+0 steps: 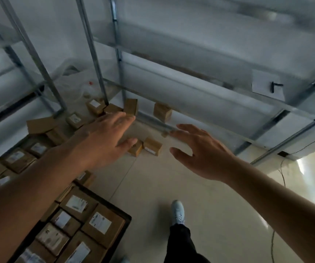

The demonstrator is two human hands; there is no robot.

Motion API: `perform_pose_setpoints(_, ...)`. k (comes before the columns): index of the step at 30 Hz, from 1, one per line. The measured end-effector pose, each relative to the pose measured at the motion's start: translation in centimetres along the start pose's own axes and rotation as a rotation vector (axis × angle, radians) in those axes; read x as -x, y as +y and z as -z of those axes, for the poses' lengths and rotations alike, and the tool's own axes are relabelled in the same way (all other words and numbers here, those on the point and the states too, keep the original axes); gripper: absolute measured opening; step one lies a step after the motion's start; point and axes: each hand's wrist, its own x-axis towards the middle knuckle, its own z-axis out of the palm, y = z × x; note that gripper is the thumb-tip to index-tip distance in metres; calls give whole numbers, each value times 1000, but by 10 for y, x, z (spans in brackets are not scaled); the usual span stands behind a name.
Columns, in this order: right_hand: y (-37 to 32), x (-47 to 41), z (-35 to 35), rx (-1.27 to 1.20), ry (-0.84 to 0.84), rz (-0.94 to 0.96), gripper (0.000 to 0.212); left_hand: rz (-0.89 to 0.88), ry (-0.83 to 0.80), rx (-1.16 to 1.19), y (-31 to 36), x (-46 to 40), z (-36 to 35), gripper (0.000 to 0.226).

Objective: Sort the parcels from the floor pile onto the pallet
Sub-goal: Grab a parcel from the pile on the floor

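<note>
Small brown cardboard parcels lie scattered on the tiled floor ahead. Two lie side by side (pixel 146 147) just beyond my hands; one (pixel 162 112) stands near the shelf foot and several (pixel 113 107) cluster by the rack posts. My left hand (pixel 103 137) reaches forward above the pile, fingers straight, holding nothing. My right hand (pixel 202 149) reaches out beside it, fingers spread and empty. At the lower left, the dark-rimmed pallet (pixel 125 223) carries rows of labelled parcels (pixel 99 223).
A metal shelving rack (pixel 94 54) wrapped in clear plastic rises ahead and to the right. More labelled boxes (pixel 18 158) lie along the left. My leg and white shoe (pixel 178 212) stand on the floor. A thin cable (pixel 283 175) trails at right.
</note>
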Motion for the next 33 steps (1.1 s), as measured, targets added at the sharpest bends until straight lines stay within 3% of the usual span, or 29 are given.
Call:
perform_pose_setpoints(9,106,-165,24,19,-140,203,61,192,-25,6,15,-141,-13,86)
perform_pose_setpoints(16,134,-286,34,61,-245,347,68,293,-56,0,-18,-217,-15,83)
perform_pose_setpoints(25,124,-459,-19,81,-404,368,61,380,-155,62,-137,-338,-68,82)
perform_pose_setpoints(33,126,-600,-131,62,-509,295,56,489,-227,138,-249,-440,-169,75)
